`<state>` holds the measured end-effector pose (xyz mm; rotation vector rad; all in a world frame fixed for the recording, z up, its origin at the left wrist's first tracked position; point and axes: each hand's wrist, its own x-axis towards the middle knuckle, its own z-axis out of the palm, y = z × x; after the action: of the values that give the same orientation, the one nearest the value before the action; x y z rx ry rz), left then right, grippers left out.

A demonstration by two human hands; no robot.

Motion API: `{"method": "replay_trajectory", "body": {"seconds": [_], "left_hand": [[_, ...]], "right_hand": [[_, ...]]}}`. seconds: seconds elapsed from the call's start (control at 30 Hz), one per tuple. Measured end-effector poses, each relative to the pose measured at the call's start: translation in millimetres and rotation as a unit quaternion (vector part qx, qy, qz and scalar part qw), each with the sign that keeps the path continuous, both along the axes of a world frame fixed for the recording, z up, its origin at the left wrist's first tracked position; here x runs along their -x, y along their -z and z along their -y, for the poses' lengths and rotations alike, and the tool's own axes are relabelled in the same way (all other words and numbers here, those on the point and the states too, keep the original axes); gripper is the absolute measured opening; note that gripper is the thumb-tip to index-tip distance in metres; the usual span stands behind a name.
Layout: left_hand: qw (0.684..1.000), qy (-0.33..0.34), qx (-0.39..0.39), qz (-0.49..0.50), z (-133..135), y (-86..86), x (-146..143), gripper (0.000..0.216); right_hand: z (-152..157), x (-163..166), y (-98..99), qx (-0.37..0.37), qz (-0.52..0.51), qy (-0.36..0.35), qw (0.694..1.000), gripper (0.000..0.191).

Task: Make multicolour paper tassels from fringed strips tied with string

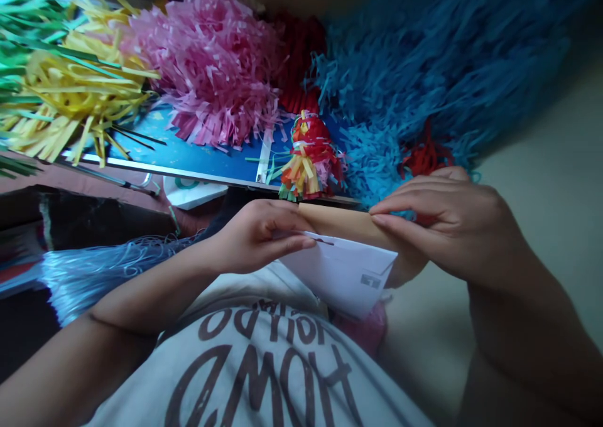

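My left hand (264, 235) is closed on a white envelope (339, 270), thumb in front and fingers behind. The envelope has a small grey printed mark near one corner and a dark slit along its upper edge. Behind it lies a piece of brown paper (336, 220), which my left fingertips also seem to touch. My right hand (443, 220) pinches the upper right part of the brown paper between thumb and fingers. Both pieces are held in front of my shirt, just below the table edge. I cannot tell whether the brown paper is an envelope or a folded sheet.
On the blue table (202, 157) lie piles of pink (211, 63), yellow (85, 94) and blue (438, 69) paper strips. A small multicoloured tassel bundle (308, 157) sits at the edge. Pale blue plastic strands (113, 270) hang at the left. A wall (541, 194) stands right.
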<state>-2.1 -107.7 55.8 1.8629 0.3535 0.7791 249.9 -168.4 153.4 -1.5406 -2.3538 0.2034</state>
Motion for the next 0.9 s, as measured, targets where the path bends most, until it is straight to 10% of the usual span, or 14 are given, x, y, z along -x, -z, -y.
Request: {"method": "replay_trajectory", "body": {"seconds": [0.27, 0.43, 0.63, 0.9], "left_hand": [[1.000, -0.012, -0.005, -0.016, 1.7, 0.4, -0.9, 0.022], [0.996, -0.075, -0.027, -0.037, -0.9, 7.4, -6.6, 0.022], [0.972, -0.214, -0.051, -0.080, -8.2, 27.6, -12.4, 0.016], [0.943, -0.307, -0.068, -0.105, -3.5, 36.9, -7.2, 0.017]], "right_hand": [[3.5, -2.2, 6.2, -0.033, 0.045, -0.030, 0.998, 0.014], [3.8, -14.6, 21.4, -0.083, -0.107, 0.009, 0.991, 0.008], [18.0, 16.9, 54.6, -0.374, -0.384, 0.252, 0.806, 0.003], [27.2, 108.7, 146.4, 0.012, -0.599, 0.335, 0.727, 0.019]]}}
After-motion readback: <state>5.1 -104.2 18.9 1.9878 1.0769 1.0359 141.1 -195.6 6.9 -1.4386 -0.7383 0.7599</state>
